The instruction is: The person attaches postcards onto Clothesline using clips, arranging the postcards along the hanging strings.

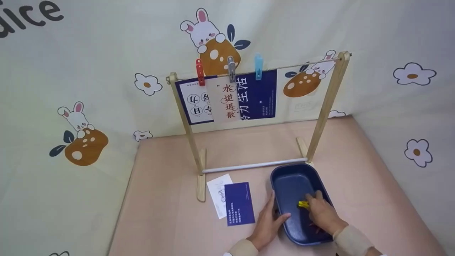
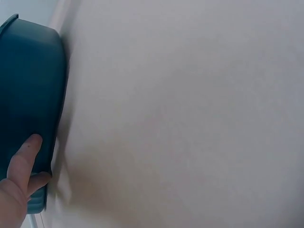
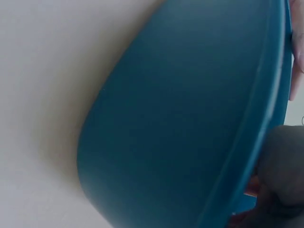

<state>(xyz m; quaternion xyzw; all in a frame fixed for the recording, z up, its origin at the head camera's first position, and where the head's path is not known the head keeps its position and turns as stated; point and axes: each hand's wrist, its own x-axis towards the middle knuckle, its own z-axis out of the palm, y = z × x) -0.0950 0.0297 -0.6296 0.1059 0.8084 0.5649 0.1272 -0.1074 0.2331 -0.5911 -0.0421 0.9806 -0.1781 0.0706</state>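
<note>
Yellow clip (image 1: pixel 303 204), one: pinched by the right hand (image 1: pixel 322 213), which slants over the right rim into the blue tray (image 1: pixel 293 185). Left hand (image 1: pixel 268 222): clamped on left rim, thumb inside, fingers along outer wall. Counter (image 1: pixel 167 220) beneath.

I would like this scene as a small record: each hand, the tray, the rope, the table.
left hand: holds the side of the tray
right hand: pinches a yellow clip, inside the tray
tray: dark blue; something red inside, partly hidden
rope: red clip, grey clip, light blue clip; three overlapping cards hang there
table: white card partly under a blue card, left of the tray in head view
</note>
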